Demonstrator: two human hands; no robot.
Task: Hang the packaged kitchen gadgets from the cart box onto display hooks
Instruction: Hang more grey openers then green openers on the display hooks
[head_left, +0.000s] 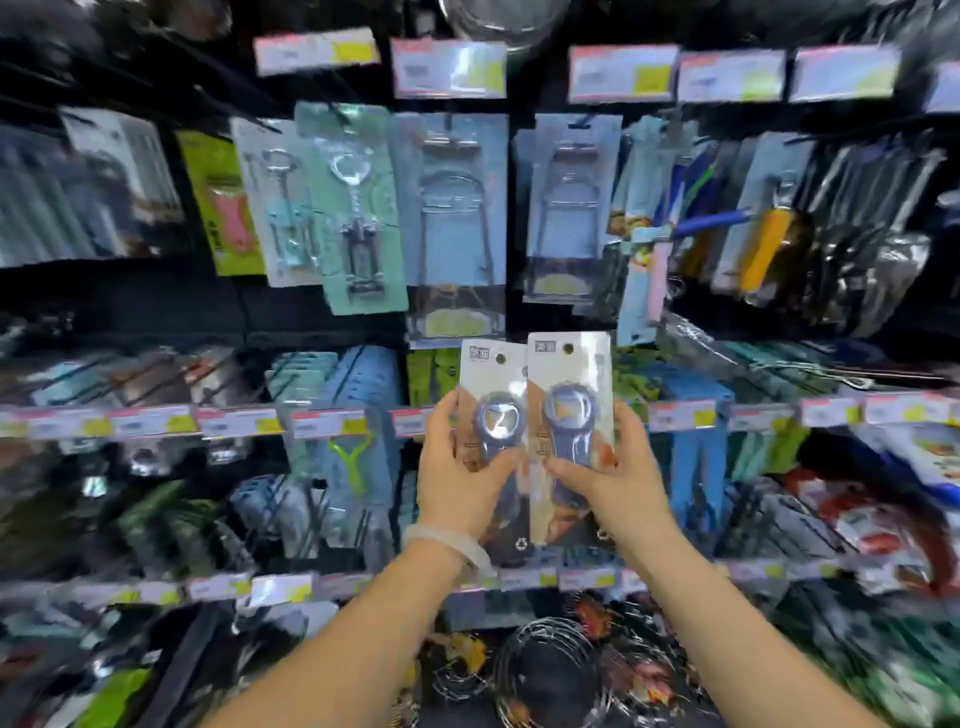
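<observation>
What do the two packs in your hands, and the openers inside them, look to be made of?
Left pack and right pack: printed card backing, matte, each with a punched hang hole; glare suggests a clear plastic front. The openers look like blue-grey plastic with a shiny metal insert, though blur leaves that uncertain.

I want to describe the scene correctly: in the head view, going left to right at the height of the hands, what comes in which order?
Green peeler → left hand → left bottle opener pack → right bottle opener pack → right hand.
</observation>
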